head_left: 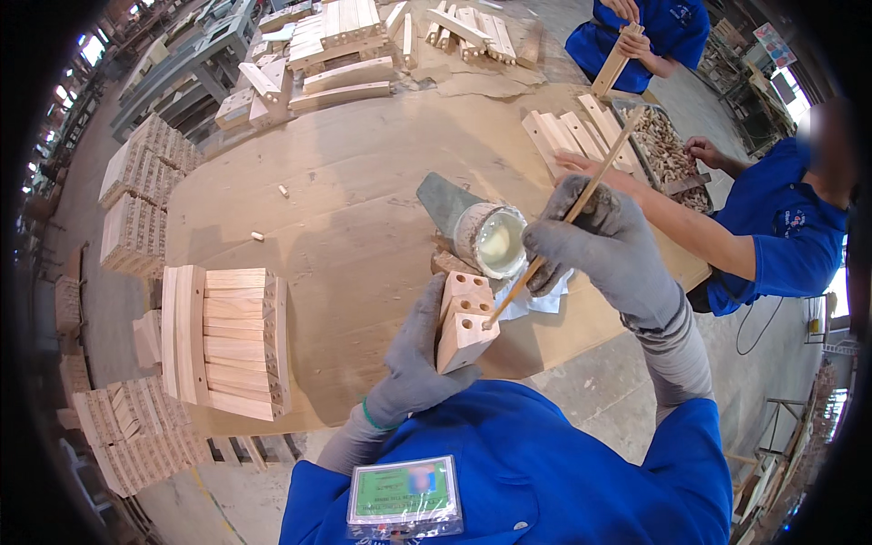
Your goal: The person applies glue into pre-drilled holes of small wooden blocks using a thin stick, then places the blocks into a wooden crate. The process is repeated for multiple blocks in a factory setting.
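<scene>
My left hand, in a grey glove, grips several wooden blocks together, their ends with round drilled holes facing up. In my gloved right hand is a thin wooden stick, held at a slant. Its lower tip meets a hole in the nearest block end. Just beyond the blocks stands a round container with whitish, glue-like stuff inside and a crusted rim. Against it lies a dark flat piece. White paper shows beneath my right hand.
A stack of wooden strips sits on the cardboard-covered table at left, near two loose dowels. At right, a co-worker's arm reaches over wooden pieces beside a dowel bin. Another person holds wood farther back.
</scene>
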Demonstrator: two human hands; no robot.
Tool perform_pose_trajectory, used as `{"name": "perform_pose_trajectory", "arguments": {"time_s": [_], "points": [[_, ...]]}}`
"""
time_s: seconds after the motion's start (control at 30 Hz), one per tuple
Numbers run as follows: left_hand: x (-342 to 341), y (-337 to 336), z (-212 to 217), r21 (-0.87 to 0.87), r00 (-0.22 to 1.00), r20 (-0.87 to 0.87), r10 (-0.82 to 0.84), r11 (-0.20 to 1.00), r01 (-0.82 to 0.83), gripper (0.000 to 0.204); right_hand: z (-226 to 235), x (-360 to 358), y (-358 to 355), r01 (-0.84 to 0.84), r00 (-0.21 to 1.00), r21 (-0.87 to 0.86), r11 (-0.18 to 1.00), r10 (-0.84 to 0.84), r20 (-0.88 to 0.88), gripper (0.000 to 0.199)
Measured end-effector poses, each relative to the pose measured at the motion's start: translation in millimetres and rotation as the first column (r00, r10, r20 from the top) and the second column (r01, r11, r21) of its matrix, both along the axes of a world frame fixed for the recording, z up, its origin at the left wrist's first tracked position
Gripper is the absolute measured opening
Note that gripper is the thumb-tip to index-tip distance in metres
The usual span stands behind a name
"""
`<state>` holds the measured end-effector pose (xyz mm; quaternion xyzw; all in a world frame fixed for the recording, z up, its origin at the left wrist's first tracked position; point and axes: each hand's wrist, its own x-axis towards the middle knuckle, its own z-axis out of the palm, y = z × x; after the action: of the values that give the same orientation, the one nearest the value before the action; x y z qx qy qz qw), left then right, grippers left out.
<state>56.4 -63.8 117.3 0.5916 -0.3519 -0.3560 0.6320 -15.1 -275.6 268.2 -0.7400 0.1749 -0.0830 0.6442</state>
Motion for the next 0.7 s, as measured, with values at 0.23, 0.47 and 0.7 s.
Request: {"name": "perform_pose_trajectory", "arguments": {"time_s": [0.23, 0.47, 0.7], "points": [[-1.6, -1.5, 3.9, 0.086, 0.999, 0.052, 0.001, 0.996, -0.006, 0.109, -4.5, 12.0, 14.2, -0.025, 0.984, 0.105, 0.994, 0.043, -0.175, 0.022], [0.8, -0.9, 2.9, 0.077, 0.998, 0.059, -0.005, 0.997, 0.001, 0.109, 2.4, 10.6, 13.2, -0.144, 0.987, -0.081, 0.986, 0.137, -0.084, 0.029], [0.4, 0.8, 1.2, 0.076, 0.998, 0.065, 0.027, 0.997, -0.032, 0.108, 19.8, 19.1, 15.7, -0.202, 0.958, -0.1, 0.974, 0.176, -0.225, 0.022]]}}
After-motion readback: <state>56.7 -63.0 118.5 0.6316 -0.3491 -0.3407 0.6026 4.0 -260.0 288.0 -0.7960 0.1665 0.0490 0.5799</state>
